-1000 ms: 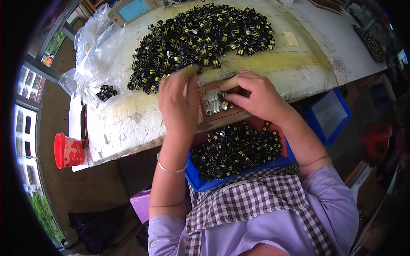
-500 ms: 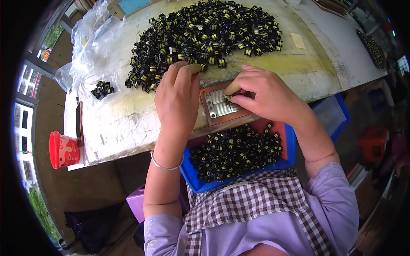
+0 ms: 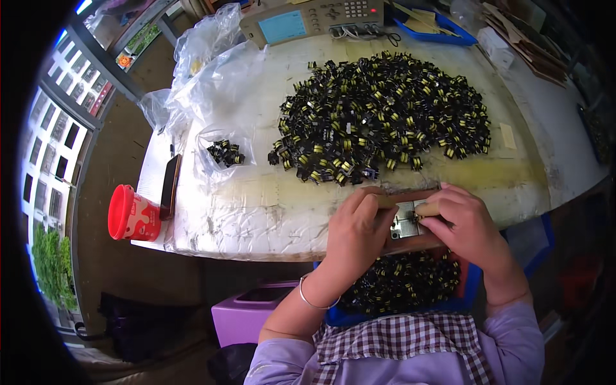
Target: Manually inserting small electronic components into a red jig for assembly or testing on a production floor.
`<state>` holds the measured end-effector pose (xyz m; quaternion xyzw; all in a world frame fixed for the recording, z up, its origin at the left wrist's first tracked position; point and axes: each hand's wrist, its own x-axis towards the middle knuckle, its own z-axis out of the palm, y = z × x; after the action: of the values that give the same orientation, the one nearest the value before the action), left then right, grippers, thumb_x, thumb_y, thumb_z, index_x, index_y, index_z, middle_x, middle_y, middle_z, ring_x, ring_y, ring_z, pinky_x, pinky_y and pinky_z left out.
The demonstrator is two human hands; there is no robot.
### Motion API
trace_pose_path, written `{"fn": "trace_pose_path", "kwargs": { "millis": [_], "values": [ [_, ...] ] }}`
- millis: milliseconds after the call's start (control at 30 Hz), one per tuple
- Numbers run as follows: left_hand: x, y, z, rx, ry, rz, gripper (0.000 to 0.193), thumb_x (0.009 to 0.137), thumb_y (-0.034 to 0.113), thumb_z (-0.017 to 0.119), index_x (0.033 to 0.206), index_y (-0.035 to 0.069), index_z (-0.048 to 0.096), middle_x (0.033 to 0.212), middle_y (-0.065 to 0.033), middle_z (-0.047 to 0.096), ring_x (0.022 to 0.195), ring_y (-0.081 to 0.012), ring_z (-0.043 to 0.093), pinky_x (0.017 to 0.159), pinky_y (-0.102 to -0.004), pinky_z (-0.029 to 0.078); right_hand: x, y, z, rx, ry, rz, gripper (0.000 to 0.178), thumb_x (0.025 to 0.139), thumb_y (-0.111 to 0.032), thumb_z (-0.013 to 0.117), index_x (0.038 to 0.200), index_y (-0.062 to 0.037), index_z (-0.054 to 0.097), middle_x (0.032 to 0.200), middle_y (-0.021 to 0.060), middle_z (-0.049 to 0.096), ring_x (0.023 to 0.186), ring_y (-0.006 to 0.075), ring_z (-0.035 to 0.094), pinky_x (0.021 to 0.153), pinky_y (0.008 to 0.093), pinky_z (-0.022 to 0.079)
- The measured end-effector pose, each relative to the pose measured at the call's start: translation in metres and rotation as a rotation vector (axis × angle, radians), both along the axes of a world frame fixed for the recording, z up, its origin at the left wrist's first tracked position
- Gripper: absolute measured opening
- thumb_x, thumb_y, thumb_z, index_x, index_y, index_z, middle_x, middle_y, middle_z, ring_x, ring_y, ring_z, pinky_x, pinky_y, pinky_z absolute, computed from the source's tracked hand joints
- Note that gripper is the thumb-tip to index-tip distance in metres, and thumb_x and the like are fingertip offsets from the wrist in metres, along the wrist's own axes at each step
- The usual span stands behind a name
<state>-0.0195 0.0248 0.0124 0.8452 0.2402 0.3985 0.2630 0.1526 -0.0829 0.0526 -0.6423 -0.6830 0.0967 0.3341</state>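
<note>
A ridged metal plate (image 3: 405, 226) on a reddish-brown board (image 3: 416, 245) lies at the table's near edge. My right hand (image 3: 467, 221) pinches a small black-and-yellow coil component (image 3: 420, 217) against the plate's right part. At the plate's left side, my left hand (image 3: 358, 226) has its thumb and index finger closed; what they hold, if anything, is hidden. Tan covers sit on my index fingertips. Beyond both hands spreads a large pile of black-and-yellow coil components (image 3: 385, 115). More components (image 3: 401, 282) fill a blue bin (image 3: 473, 285) below the table edge, against my checked apron.
At the back stand a meter with a screen (image 3: 285, 27) and a blue tray (image 3: 443, 33). Plastic bags (image 3: 218, 83), a small component cluster (image 3: 226, 154), a phone-like dark slab (image 3: 170, 186) and a red cup (image 3: 131, 215) are on the left. A purple stool (image 3: 240, 321) stands below.
The head view has swung up and left, bringing the meter into sight. My left hand has moved from the pile's near edge to the plate's left side. My right hand stays pinching at the plate.
</note>
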Motion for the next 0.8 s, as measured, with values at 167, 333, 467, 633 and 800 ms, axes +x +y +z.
{"fn": "trace_pose_path", "kwargs": {
  "millis": [167,333,467,633,800],
  "values": [
    [-0.003,-0.005,0.008,-0.07,-0.01,0.066,0.018,0.077,0.006,0.076,0.091,0.004,0.065,0.092,-0.0107,0.065,0.08,-0.0287,0.064,0.068,-0.0357,0.051,-0.004,-0.003,-0.006,0.03,0.007,-0.049,0.018,0.074,-0.002,0.075,0.091,-0.003,0.069,0.09,0.0106,0.069,0.087,0.0297,0.066,0.099,0.0459,0.048],
    [-0.013,-0.002,0.002,0.069,0.033,0.051,0.018,0.077,0.005,0.075,0.092,0.004,0.065,0.088,-0.0106,0.065,0.078,-0.0295,0.064,0.067,-0.0369,0.051,-0.008,-0.006,-0.01,0.051,0.0,-0.089,0.019,0.074,-0.002,0.076,0.092,-0.0026,0.069,0.092,0.0113,0.069,0.087,0.0304,0.066,0.097,0.0452,0.049],
    [-0.023,-0.001,0.003,0.014,0.1,0.063,0.017,0.076,0.004,0.074,0.09,0.004,0.064,0.085,-0.0108,0.064,0.077,-0.0304,0.063,0.067,-0.0364,0.051,-0.01,-0.008,-0.011,0.077,-0.02,-0.085,0.019,0.074,-0.004,0.076,0.091,-0.0027,0.069,0.091,0.0113,0.069,0.087,0.0305,0.067,0.096,0.0449,0.049],
    [-0.024,-0.004,0.008,-0.034,0.124,0.055,0.027,0.078,0.001,0.07,0.104,0.002,0.064,0.089,-0.0122,0.061,0.077,-0.0301,0.06,0.067,-0.0371,0.049,-0.005,-0.005,-0.009,0.102,0.01,-0.004,0.014,0.079,-0.009,0.075,0.09,-0.0046,0.068,0.082,0.0083,0.068,0.079,0.0292,0.066,0.083,0.04,0.052],
    [-0.016,-0.001,0.001,-0.006,-0.005,0.001,0.024,0.081,0.0,0.068,0.105,0.0,0.064,0.092,-0.0139,0.061,0.078,-0.0325,0.061,0.07,-0.0386,0.049,0.019,0.049,-0.024,0.363,-0.066,-0.339,0.013,0.084,-0.015,0.072,0.091,-0.0057,0.068,0.079,0.0104,0.067,0.067,0.0262,0.064,0.06,0.0351,0.049]
  ]
}}
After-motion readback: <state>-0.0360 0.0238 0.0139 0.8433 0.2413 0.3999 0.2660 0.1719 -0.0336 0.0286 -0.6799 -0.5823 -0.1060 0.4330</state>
